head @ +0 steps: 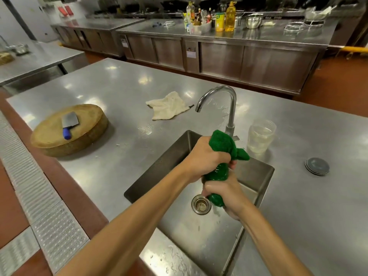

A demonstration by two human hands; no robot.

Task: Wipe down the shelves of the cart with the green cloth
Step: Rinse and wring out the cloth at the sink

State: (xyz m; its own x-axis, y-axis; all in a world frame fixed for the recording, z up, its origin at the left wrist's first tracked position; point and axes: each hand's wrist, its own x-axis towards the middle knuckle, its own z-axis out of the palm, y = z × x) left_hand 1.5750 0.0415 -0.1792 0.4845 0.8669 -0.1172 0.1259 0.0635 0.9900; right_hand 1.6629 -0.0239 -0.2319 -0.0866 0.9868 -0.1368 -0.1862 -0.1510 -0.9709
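Green cloth [223,145], held over the sink [175,156], is clenched at its far end by the left hand [207,156] and nearer by the right hand [227,194]. It is judged soft, wet, limp and light, and best gripped bunched.

This is a professional kitchen: a long stainless steel worktop [119,86] with a built-in steel sink [169,156] and curved tap [232,100]. A thick round wooden chopping block [59,140] carries a blue-handled cleaver [69,121]. Behind stand yellow oil bottles [230,16] and steel cabinets [219,56].
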